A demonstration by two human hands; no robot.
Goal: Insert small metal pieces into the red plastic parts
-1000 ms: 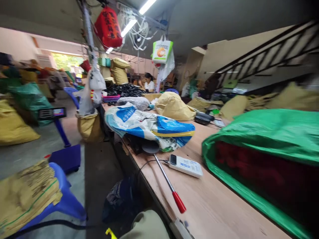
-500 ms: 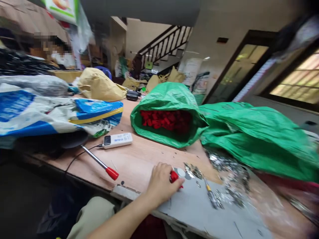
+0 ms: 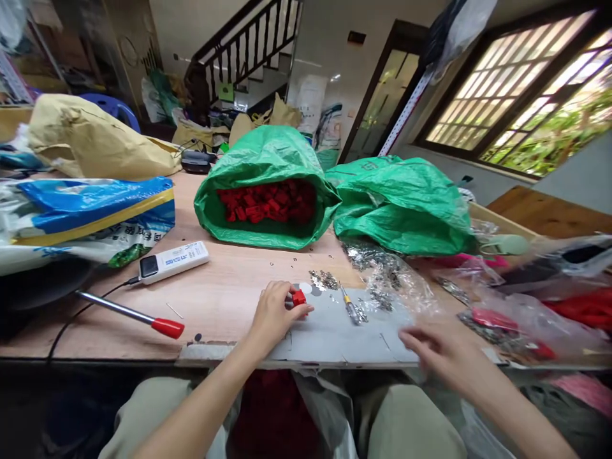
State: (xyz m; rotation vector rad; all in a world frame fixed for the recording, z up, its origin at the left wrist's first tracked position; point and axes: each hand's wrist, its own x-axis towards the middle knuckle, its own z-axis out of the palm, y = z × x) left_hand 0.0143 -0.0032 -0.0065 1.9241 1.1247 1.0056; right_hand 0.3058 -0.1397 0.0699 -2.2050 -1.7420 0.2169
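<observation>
My left hand (image 3: 280, 312) rests at the near edge of the table, its fingers and thumb closed around a small red plastic block (image 3: 299, 298). The block is held just over the grey mat (image 3: 325, 338). To the right, my right hand (image 3: 440, 347) hovers above the mat's right end, slightly blurred; its fingers are loosely apart and nothing shows between them. Between the hands lies a screwdriver (image 3: 351, 307) with a yellow band, beside small metal pieces (image 3: 324, 279). A pale round disc (image 3: 305, 289) lies just behind the red block.
A green sack (image 3: 268, 153) full of red blocks (image 3: 268, 203) lies open at the back, beside another green sack (image 3: 401, 197). A red-handled lever (image 3: 167, 327) and a white corded device (image 3: 174, 260) are left. Clear plastic bags (image 3: 540, 312) lie right.
The view has swung to the right, and my right hand has come into sight. My left hand still holds the red block at the mat.
</observation>
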